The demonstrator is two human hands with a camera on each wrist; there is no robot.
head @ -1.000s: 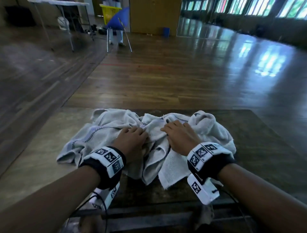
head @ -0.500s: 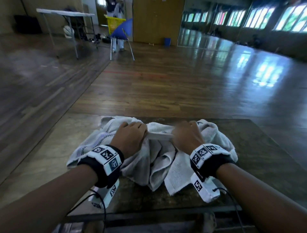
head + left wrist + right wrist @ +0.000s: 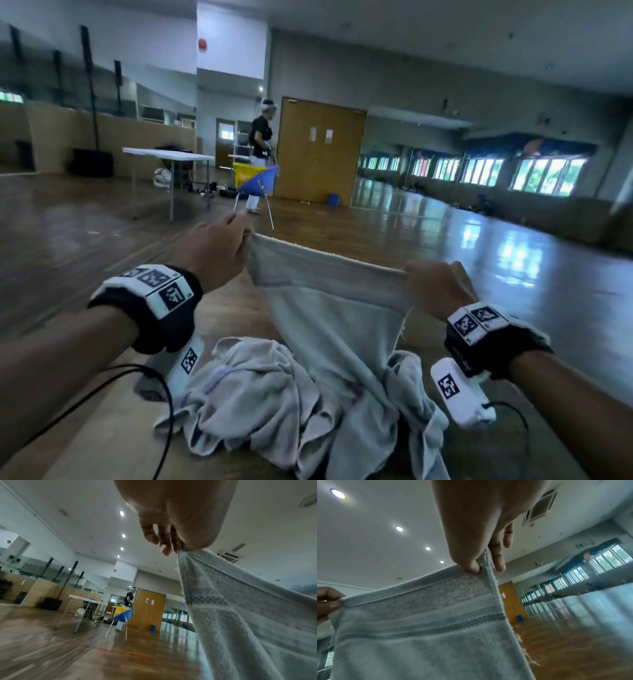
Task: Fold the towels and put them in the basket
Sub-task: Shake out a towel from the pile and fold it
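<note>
A pale grey towel (image 3: 329,308) hangs stretched between my two raised hands above the table. My left hand (image 3: 219,250) pinches its upper left corner; the wrist view shows thumb and fingers closed on the towel's corner (image 3: 181,553). My right hand (image 3: 435,291) pinches the upper right corner, thumb against the hem (image 3: 483,566). A woven dark band crosses the towel (image 3: 453,626) below the hem. Its lower end trails into a crumpled heap of more towels (image 3: 260,390) on the table. No basket near me is in view.
The brown table (image 3: 102,442) carries the heap close to my body. Far across the wooden floor stand a white folding table (image 3: 168,156), a blue chair (image 3: 260,181), a yellow crate (image 3: 245,174) and a person (image 3: 262,137) by a wooden double door (image 3: 318,150).
Both hands took hold of one towel's edge in the heap, then lifted it up and pulled apart, so the towel now hangs spread between them. My head has tilted up towards the room.
</note>
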